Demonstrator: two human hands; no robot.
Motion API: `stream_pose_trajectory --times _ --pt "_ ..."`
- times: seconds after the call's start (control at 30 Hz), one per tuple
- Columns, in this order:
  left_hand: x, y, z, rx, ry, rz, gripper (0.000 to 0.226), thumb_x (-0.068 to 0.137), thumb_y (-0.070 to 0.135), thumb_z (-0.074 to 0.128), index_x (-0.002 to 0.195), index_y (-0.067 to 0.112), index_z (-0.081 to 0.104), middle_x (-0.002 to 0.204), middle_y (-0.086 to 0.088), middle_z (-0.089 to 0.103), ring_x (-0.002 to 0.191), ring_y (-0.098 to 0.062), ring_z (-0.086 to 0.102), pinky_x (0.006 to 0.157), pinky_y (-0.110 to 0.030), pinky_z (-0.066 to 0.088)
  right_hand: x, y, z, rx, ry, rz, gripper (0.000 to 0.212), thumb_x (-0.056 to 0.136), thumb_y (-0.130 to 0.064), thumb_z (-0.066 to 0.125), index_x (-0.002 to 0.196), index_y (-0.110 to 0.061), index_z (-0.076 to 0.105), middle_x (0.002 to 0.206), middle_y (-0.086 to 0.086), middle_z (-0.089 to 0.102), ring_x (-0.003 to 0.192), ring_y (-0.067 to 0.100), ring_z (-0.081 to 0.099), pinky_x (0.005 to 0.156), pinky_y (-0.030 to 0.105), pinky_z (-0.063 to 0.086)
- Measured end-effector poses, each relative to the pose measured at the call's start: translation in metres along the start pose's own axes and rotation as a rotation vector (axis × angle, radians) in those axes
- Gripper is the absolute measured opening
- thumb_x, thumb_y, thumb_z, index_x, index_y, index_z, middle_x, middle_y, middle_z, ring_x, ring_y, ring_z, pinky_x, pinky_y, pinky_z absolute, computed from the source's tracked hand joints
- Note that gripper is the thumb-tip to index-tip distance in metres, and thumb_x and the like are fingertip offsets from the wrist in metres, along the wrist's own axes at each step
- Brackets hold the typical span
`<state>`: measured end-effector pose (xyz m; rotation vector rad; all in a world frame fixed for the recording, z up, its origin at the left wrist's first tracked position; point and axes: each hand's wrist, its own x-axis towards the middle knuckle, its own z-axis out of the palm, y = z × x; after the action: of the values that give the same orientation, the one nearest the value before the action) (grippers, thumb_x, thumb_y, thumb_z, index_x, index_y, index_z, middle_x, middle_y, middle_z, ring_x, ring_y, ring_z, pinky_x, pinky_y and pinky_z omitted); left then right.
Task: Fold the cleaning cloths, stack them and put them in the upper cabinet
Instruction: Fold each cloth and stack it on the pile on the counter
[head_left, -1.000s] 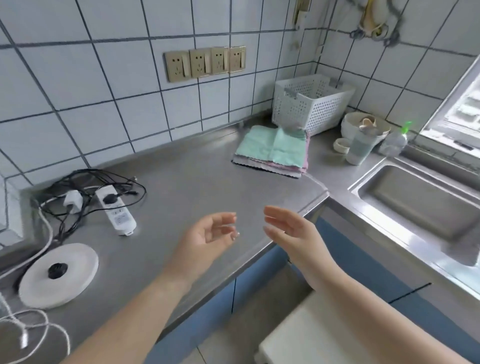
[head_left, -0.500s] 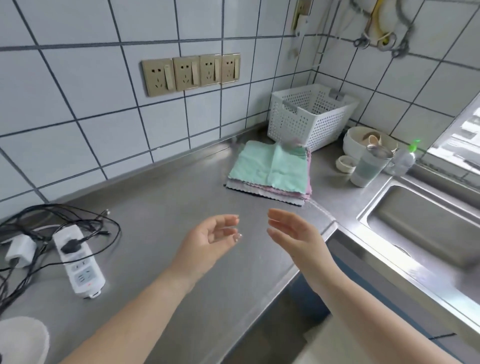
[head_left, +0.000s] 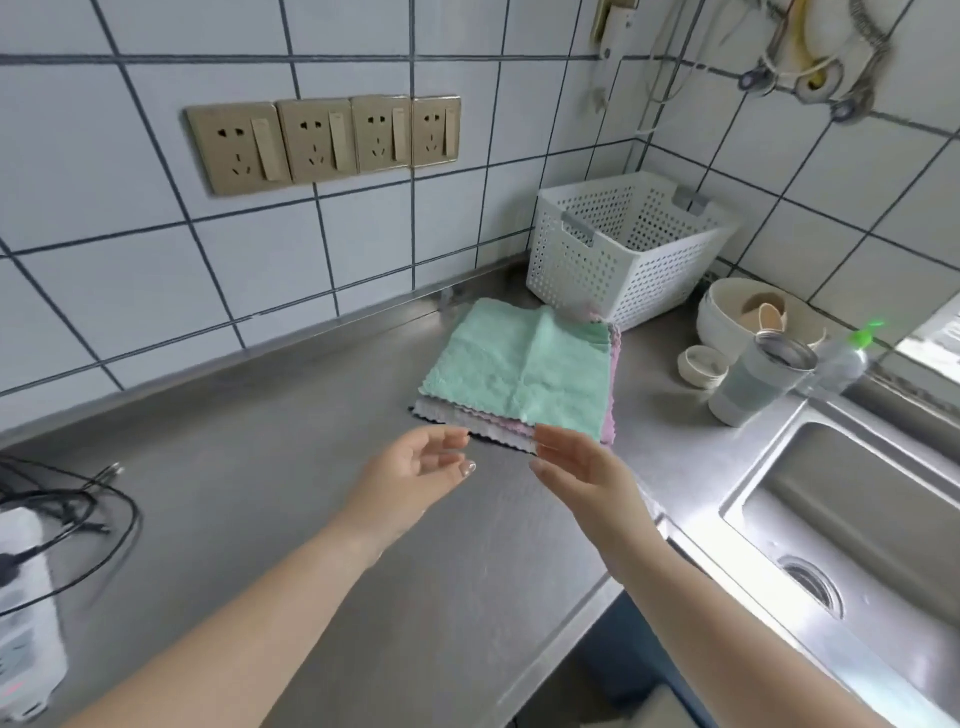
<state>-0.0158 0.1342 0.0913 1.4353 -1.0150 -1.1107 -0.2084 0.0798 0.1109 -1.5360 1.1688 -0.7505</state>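
Two hands, left (head_left: 415, 467) and right (head_left: 576, 467), grips wide and empty, flank the near edge of the cloths (head_left: 519, 364), poised for lifting.

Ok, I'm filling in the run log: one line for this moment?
phase: reach | left hand: open, empty | right hand: open, empty | cloth pile: flat on counter, unfolded, untouched
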Motion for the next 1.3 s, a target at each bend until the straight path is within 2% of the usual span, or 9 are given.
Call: stream_pose_trajectory --times 0.17,0.27,0.37,0.5,0.67,0.8,0.93,1.17,1.3 --pt "0.089 -0.015 0.036 0.194 0.046 -0.013 0.029 0.081 0.012 0.069 0.1 0.032 0.062 0.105 0.017 0.065 0.101 -0.001 0.061 0.094 -0.022 0.047 0.1 0.043 -0.035 -0.269 -0.1 0.02 0.034 0.085 -0.02 0.067 0.115 -0.036 0.06 0.118 -0.018 0.06 0.113 0.003 0.057 0.1 0.027 0.044" --pt "0.132 -0.026 0.05 0.371 0.074 0.035 0.03 0.081 0.011 0.069 0.101 0.032 0.061 0.112 0.012 0.062 0.107 -0.001 0.056 0.101 -0.024 0.042 0.142 0.057 -0.044 -0.496 -0.156 -0.045 0.037 0.088 -0.025 0.064 0.124 -0.031 0.058 0.127 -0.017 0.053 0.119 0.001 0.048 0.089 0.01 0.032" --pt "0.159 -0.037 0.062 0.595 0.114 0.028 0.032 0.081 0.02 0.07 0.112 0.024 0.064 0.118 0.007 0.06 0.112 -0.004 0.052 0.094 -0.012 0.032 0.174 0.074 -0.044 -0.595 -0.233 -0.101 0.041 0.087 -0.025 0.064 0.127 -0.027 0.057 0.134 -0.013 0.051 0.124 0.006 0.048 0.086 0.005 0.026" --pt "0.182 -0.051 0.072 0.76 0.065 0.031 0.037 0.081 0.017 0.069 0.118 0.018 0.064 0.123 0.005 0.059 0.115 -0.007 0.053 0.089 -0.003 0.03 0.207 0.101 -0.034 -0.642 -0.309 -0.125 0.041 0.084 -0.024 0.067 0.125 -0.022 0.06 0.131 -0.006 0.056 0.122 0.014 0.051 0.095 0.016 0.033" --pt "0.195 -0.067 0.07 0.931 -0.025 0.045 0.037 0.082 0.022 0.068 0.119 0.021 0.064 0.128 0.006 0.056 0.117 -0.009 0.052 0.095 -0.008 0.027 0.216 0.125 -0.025 -0.723 -0.261 -0.26 0.041 0.072 -0.045 0.063 0.101 -0.017 0.07 0.106 0.001 0.067 0.098 0.029 0.061 0.083 0.036 0.046" --pt "0.199 -0.078 0.071 0.98 0.004 0.084 0.031 0.079 0.024 0.071 0.109 0.02 0.07 0.117 0.003 0.064 0.106 -0.016 0.059 0.095 -0.022 0.04 0.219 0.136 -0.017 -0.756 -0.138 -0.318 0.026 0.068 -0.041 0.07 0.086 -0.021 0.07 0.091 -0.002 0.068 0.084 0.027 0.064 0.069 0.035 0.048" --pt "0.207 -0.082 0.07 0.998 0.068 0.147 0.026 0.074 0.025 0.064 0.098 0.02 0.074 0.101 0.005 0.069 0.095 -0.017 0.063 0.087 -0.024 0.045 0.226 0.137 -0.018 -0.688 -0.088 -0.305 0.016 0.072 -0.029 0.058 0.077 -0.019 0.07 0.081 -0.003 0.068 0.076 0.028 0.062 0.064 0.033 0.045" --pt "0.217 -0.079 0.061 1.092 0.108 0.212 0.024 0.077 0.009 0.07 0.098 0.022 0.074 0.096 0.005 0.069 0.091 -0.021 0.062 0.084 -0.031 0.049 0.236 0.133 -0.031 -0.625 -0.168 -0.285 0.016 0.091 -0.023 0.056 0.091 -0.015 0.07 0.084 0.001 0.069 0.079 0.024 0.062 0.06 0.032 0.046" --pt "0.221 -0.077 0.046 1.17 0.174 0.16 0.039 0.072 -0.004 0.064 0.1 0.02 0.074 0.104 0.0 0.069 0.099 -0.026 0.062 0.091 -0.037 0.044 0.232 0.14 -0.044 -0.718 -0.249 -0.372 0.019 0.08 -0.017 0.071 0.099 -0.013 0.071 0.094 0.003 0.066 0.088 0.028 0.06 0.067 0.035 0.052"
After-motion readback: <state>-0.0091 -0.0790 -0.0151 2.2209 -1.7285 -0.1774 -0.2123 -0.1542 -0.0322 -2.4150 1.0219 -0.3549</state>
